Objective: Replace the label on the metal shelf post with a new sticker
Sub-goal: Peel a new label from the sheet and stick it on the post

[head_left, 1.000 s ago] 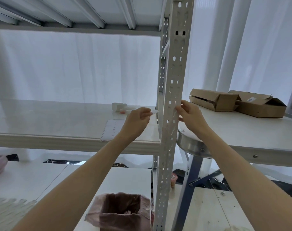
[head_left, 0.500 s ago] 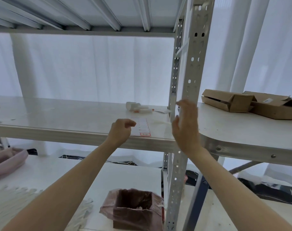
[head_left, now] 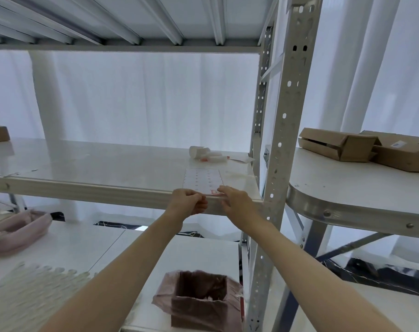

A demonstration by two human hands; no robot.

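While both forearms reach up from the bottom of the frame, a bin lined with a pinkish bag (head_left: 200, 299) sits nearest, on the lower shelf just left of the metal shelf post (head_left: 284, 149). Left hand (head_left: 188, 204) at the middle shelf's (head_left: 84, 164) front edge, fingers curled in; can't tell if they pinch anything. Right hand (head_left: 236, 200) just beside it, fingertips (head_left: 221, 188) bent onto the near end of the sticker sheet (head_left: 202, 179), at the one red-bordered label (head_left: 217, 192); can't tell if it's gripped. Sheet lies flat on the shelf, left of the post. Behind it, white label rolls (head_left: 205, 153). Far right, two cardboard boxes (head_left: 361, 147) on a round-edged table (head_left: 335, 188).
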